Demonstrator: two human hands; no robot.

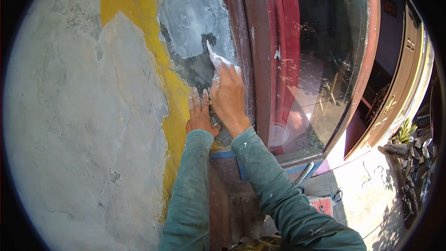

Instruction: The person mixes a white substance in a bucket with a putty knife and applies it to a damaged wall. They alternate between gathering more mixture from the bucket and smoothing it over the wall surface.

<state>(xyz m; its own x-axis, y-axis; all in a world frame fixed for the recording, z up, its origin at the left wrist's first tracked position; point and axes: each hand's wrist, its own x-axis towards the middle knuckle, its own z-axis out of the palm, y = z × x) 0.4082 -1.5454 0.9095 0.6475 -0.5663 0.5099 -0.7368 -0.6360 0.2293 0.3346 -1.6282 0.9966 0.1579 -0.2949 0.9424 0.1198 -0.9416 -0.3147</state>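
"What's biggest in front of you?"

"The wall (69,111), mostly bare grey. Along its right edge stands the window (339,51), with a brown frame (254,56) and a red curtain (288,32) behind the glass. A yellow band (174,83) runs down the wall near that edge, and between band and frame lies a grey patch (188,23)."

"And your hands?"

"Both at the patch. My right hand (228,94) is curled firmly round the white tool (218,59), near the frame. My left hand (200,115) lies at the patch's lower end, fingers straight and slightly spread, holding nothing that I can see."

"Why like that?"

"I'd say the left is braced there to steady me, leaving the right to guide the tool. My grip leaves its narrow tip poking past my fingers, at a dark spot (211,37) in the patch. Whether it touches, I can't tell."

"Any brand on it?"

"No writing I can read, there or elsewhere; my fingers hide part of the tool."
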